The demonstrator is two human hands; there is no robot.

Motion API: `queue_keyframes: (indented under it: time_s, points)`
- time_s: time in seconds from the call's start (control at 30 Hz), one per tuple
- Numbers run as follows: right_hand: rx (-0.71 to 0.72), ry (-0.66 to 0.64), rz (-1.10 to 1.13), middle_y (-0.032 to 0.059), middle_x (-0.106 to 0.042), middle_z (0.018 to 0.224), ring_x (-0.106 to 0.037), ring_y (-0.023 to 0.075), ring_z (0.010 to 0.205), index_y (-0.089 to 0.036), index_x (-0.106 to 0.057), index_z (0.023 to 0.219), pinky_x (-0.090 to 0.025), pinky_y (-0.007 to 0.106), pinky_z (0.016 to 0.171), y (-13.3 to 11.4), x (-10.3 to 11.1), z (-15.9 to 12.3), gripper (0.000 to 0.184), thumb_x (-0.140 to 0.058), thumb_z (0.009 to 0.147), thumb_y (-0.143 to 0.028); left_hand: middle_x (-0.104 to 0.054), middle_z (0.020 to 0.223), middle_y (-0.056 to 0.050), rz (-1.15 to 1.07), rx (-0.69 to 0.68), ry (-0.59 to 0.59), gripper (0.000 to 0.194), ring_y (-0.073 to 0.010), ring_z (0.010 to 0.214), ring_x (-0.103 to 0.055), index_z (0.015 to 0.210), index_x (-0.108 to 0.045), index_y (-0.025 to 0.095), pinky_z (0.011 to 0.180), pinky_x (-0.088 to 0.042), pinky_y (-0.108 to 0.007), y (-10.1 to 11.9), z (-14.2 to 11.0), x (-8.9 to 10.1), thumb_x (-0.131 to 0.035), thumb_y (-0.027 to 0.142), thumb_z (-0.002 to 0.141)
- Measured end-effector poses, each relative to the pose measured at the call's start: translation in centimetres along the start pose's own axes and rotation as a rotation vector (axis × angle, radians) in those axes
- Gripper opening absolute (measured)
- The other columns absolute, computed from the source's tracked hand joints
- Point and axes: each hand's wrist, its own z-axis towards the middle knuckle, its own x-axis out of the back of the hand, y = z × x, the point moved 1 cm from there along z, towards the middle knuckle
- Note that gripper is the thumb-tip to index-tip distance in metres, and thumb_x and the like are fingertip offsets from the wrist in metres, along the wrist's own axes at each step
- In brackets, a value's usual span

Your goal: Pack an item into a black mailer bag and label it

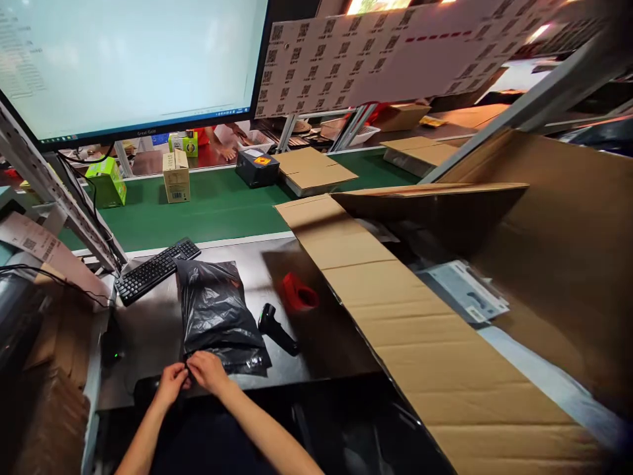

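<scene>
While both hands are meeting at its near edge, the left hand (171, 384) and right hand (208, 371) are pinching the black plastic bag (217, 315) in a narrow grip (fingertips closed on the crinkled, glossy film). It is lying on the dark tabletop (148, 330), between a black keyboard (155, 269) and a handheld scanner (277, 328); a red tape dispenser (298, 293) is sitting beyond.

- On the monitor (128, 63): rows of text at upper left, too blurred to read; a small brand mark on the lower bezel, illegible.
- On the white sheet (390, 56): grid of QR codes.
- On the paper label (34, 245): barcode and QR code, unreadable.
</scene>
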Motion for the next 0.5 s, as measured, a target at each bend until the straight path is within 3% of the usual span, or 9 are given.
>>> queue_keyframes:
  time_s: [0.1, 0.17, 0.3, 0.5]
  points:
    - [-0.191, 0.194, 0.130, 0.0049, -0.071, 0.085, -0.067, 0.0178, 0.079, -0.020, -0.073, 0.090, -0.049, 0.027, 0.072, 0.5, 1.6, -0.3, 0.023, -0.052, 0.100, -0.023, -0.075, 0.075, -0.009, -0.071, 0.056, 0.013, 0.069, -0.0204, 0.066, -0.070, 0.076, -0.068, 0.015, 0.064, -0.057, -0.030, -0.1, -0.1, -0.3, -0.089, 0.074, 0.047]
    - [-0.260, 0.235, 0.187, 0.0053, -0.071, 0.085, -0.068, 0.0187, 0.079, -0.021, -0.072, 0.089, -0.051, 0.028, 0.073, 0.4, 2.8, -0.6, 0.024, -0.051, 0.101, -0.025, -0.076, 0.077, -0.010, -0.103, 0.075, 0.029, 0.070, -0.0216, 0.067, -0.072, 0.074, -0.067, 0.015, 0.064, -0.058, -0.031, 0.2, -0.6, -0.6, -0.092, 0.073, 0.045]
    - [-0.093, 0.104, 0.292, 0.0075, -0.075, 0.097, -0.070, 0.0210, 0.091, -0.021, -0.075, 0.101, -0.056, 0.033, 0.082, -0.7, 3.6, -0.9, 0.016, -0.061, 0.098, -0.029, -0.075, 0.076, -0.009, -0.137, 0.049, -0.012, 0.068, -0.0232, 0.073, -0.074, 0.079, -0.069, 0.013, 0.072, -0.062, -0.034, 1.5, -1.4, -1.0, -0.094, 0.069, 0.048]
    - [0.008, 0.110, 0.295, 0.0078, -0.076, 0.100, -0.070, 0.0204, 0.093, -0.020, -0.076, 0.104, -0.057, 0.033, 0.085, -1.6, 3.9, -0.7, 0.017, -0.064, 0.100, -0.031, -0.072, 0.069, -0.006, -0.076, 0.025, -0.027, 0.062, -0.0203, 0.068, -0.070, 0.075, -0.070, 0.013, 0.072, -0.061, -0.034, 2.4, -1.6, -1.0, -0.092, 0.067, 0.054]
